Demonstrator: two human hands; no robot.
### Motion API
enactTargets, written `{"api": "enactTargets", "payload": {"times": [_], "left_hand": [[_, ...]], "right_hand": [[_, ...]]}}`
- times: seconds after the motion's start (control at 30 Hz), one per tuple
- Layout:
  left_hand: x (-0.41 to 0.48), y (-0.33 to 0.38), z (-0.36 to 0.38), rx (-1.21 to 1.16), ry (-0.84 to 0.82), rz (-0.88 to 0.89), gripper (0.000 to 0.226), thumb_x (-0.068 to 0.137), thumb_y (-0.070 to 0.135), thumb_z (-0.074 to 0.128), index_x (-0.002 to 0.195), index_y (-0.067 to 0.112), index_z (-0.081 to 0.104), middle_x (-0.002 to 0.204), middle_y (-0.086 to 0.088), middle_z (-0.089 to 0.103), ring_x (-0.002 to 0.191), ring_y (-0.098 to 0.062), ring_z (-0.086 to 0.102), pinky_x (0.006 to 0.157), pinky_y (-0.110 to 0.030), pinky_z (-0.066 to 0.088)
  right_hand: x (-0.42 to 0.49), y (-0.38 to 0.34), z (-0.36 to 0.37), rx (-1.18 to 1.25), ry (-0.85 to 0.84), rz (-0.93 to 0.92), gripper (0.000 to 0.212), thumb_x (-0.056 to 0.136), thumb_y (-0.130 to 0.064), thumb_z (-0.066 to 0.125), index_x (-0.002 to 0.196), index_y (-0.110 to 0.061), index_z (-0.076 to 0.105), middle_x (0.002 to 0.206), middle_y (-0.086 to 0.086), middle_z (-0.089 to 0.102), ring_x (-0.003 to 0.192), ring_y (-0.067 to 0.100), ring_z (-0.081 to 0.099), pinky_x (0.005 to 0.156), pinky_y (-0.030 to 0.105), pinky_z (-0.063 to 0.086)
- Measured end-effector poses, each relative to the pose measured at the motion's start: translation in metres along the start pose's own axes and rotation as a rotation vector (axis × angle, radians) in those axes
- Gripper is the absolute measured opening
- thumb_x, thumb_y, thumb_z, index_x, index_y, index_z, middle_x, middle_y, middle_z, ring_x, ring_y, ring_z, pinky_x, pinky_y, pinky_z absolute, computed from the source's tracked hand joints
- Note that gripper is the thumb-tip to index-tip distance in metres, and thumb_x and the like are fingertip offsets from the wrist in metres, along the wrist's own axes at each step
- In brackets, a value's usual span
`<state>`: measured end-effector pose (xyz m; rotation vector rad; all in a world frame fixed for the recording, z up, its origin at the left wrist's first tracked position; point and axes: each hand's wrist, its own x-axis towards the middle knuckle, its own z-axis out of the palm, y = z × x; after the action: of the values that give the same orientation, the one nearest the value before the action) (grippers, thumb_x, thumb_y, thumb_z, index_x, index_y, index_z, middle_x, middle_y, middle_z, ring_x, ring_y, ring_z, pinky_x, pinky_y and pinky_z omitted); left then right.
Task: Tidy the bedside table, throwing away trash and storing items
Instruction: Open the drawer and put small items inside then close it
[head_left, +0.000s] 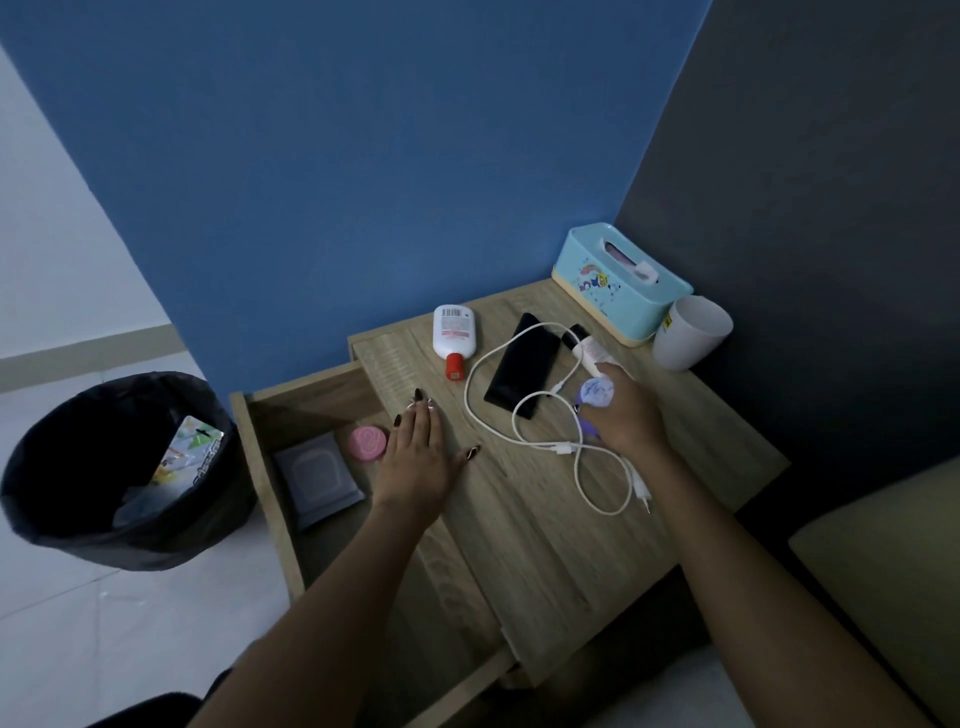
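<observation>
My left hand (418, 462) lies flat on the table (545, 545); at its three o'clock my right hand (631, 421) grips a purple-white item (597, 391).

Light dim. Behind: blue wall (337, 156); right: dark grey wall (831, 208). Left: pale tiled floor (130, 623), beige skirting (78, 358). Far right: beige cushion (883, 571).

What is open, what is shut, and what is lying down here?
Drawer, pulled open.
Bin, open, trash inside.
Bottle, lying down, red cap on.
Phone, lying flat, screen dark.
Cable, looped, plug lying loose.
Tissue box, lid on, tissue poking out.
Cup, standing up.
Left hand, flat on the table.
Right hand, holding a small purple thing.
</observation>
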<state>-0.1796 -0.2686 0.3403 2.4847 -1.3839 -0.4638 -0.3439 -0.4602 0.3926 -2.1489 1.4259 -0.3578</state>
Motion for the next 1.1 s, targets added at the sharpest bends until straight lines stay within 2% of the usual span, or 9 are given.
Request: {"api": "enactTargets", "payload": {"times": [0.13,0.27,0.37,0.43,0.5,0.63,0.77,0.93,1.1], "left_hand": [[0.001,0.001,-0.001,-0.002,-0.006,-0.004,0.079,0.096,0.055,0.023,0.150,0.005,-0.005,0.159,-0.014,-0.008,0.148,-0.025,-0.008,0.120,-0.037,0.000],[0.001,0.001,-0.001,-0.017,-0.005,-0.002,0.078,0.097,0.053,0.024,0.150,0.004,-0.004,0.159,-0.014,-0.007,0.148,-0.026,-0.008,0.120,-0.037,0.000],[-0.001,-0.002,-0.007,-0.036,0.002,0.035,0.071,0.100,0.045,0.029,0.151,0.004,0.000,0.160,-0.014,-0.001,0.148,-0.026,-0.003,0.119,-0.035,0.002],[-0.007,-0.011,-0.014,-0.065,0.093,0.070,0.061,0.101,0.036,0.033,0.151,0.007,0.012,0.159,-0.013,0.011,0.148,-0.026,0.009,0.119,-0.035,0.008],[-0.016,-0.030,-0.021,-0.042,0.235,0.059,0.052,0.100,0.028,0.037,0.148,0.009,0.026,0.156,-0.012,0.024,0.145,-0.027,0.018,0.118,-0.036,0.013],[-0.029,-0.088,-0.025,0.072,0.380,-0.132,0.052,0.089,0.007,0.050,0.139,-0.001,0.040,0.149,-0.024,0.033,0.143,-0.037,0.022,0.117,-0.045,0.019],[-0.042,-0.133,-0.027,0.029,0.430,-0.315,0.056,0.090,-0.001,0.046,0.141,-0.011,0.027,0.147,-0.034,0.028,0.140,-0.046,0.023,0.116,-0.051,0.022],[-0.044,-0.150,-0.025,-0.026,0.385,-0.304,0.058,0.096,0.003,0.038,0.148,-0.002,0.015,0.156,-0.022,0.019,0.146,-0.032,0.014,0.119,-0.040,0.016],[-0.047,-0.154,-0.027,-0.115,0.383,-0.249,0.054,0.101,0.015,0.035,0.150,0.005,0.016,0.158,-0.014,0.018,0.147,-0.024,0.013,0.119,-0.034,0.016]], "right_hand": [[-0.004,-0.002,0.002,-0.003,0.080,-0.016,0.064,0.076,-0.023,0.073,0.135,-0.017,0.048,0.128,0.013,0.059,0.114,0.031,0.057,0.090,0.035,0.048],[-0.014,-0.015,-0.004,-0.002,0.214,-0.075,0.055,0.075,-0.025,0.074,0.126,-0.017,0.054,0.118,0.009,0.060,0.108,0.027,0.057,0.080,0.030,0.045],[-0.020,-0.030,-0.007,0.013,0.255,-0.125,0.058,0.073,-0.028,0.074,0.126,-0.020,0.052,0.118,0.008,0.058,0.109,0.027,0.055,0.082,0.032,0.046],[-0.024,-0.043,-0.005,0.026,0.250,-0.151,0.062,0.072,-0.032,0.073,0.128,-0.024,0.049,0.123,0.007,0.056,0.113,0.027,0.052,0.086,0.035,0.048],[-0.031,-0.061,0.003,0.065,0.235,-0.178,0.062,0.071,-0.033,0.074,0.128,-0.027,0.049,0.125,0.005,0.054,0.115,0.024,0.050,0.085,0.032,0.045],[-0.051,-0.103,0.038,0.191,0.210,-0.299,0.052,0.069,-0.029,0.076,0.117,-0.022,0.058,0.113,0.007,0.060,0.107,0.024,0.053,0.084,0.028,0.041],[-0.081,-0.141,0.086,0.264,0.119,-0.384,0.041,0.067,-0.025,0.073,0.106,-0.026,0.061,0.105,0.005,0.060,0.098,0.026,0.057,0.078,0.032,0.046],[-0.103,-0.160,0.147,0.194,-0.048,-0.425,0.059,0.074,-0.033,0.071,0.129,-0.023,0.050,0.125,0.002,0.054,0.113,0.020,0.052,0.087,0.033,0.046],[-0.106,-0.156,0.183,0.150,-0.083,-0.421,0.064,0.077,-0.029,0.071,0.135,-0.015,0.047,0.130,0.007,0.053,0.117,0.023,0.051,0.091,0.032,0.044]]}}
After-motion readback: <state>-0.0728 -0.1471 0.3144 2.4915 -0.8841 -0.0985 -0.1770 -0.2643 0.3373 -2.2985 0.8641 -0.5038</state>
